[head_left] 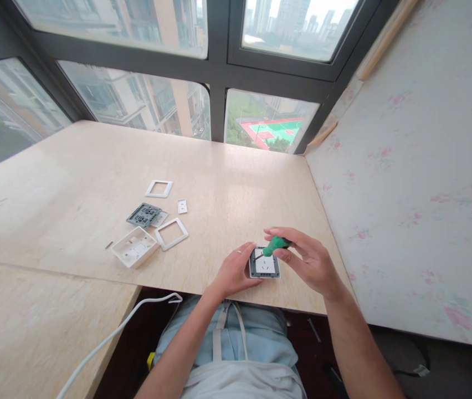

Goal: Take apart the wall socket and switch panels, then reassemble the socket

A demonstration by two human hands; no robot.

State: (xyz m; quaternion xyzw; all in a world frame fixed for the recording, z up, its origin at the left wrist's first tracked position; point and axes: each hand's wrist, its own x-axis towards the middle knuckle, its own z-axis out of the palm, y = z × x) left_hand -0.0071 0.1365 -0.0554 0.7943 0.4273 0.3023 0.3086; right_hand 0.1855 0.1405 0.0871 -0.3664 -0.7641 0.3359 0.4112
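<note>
Near the front edge of the table lies a wall socket [265, 265] with a white face and a dark grey frame, seated on a white base. My left hand [235, 271] grips its left side, fingers at the far edge and thumb at the near one. A screwdriver [276, 244] with a green and black handle is held between the fingers and thumb of my right hand [308, 260]. Its shaft slants down to the left, and the tip meets the left side of the socket, where a screw is too small to make out.
Left of my hands lie a white back box [135, 247], two white frames [172, 234], a grey socket part [143, 214] and a small white piece [182, 206]. A white cable [123, 321] hangs over the table's lower edge. A papered wall [410, 194] bounds the right.
</note>
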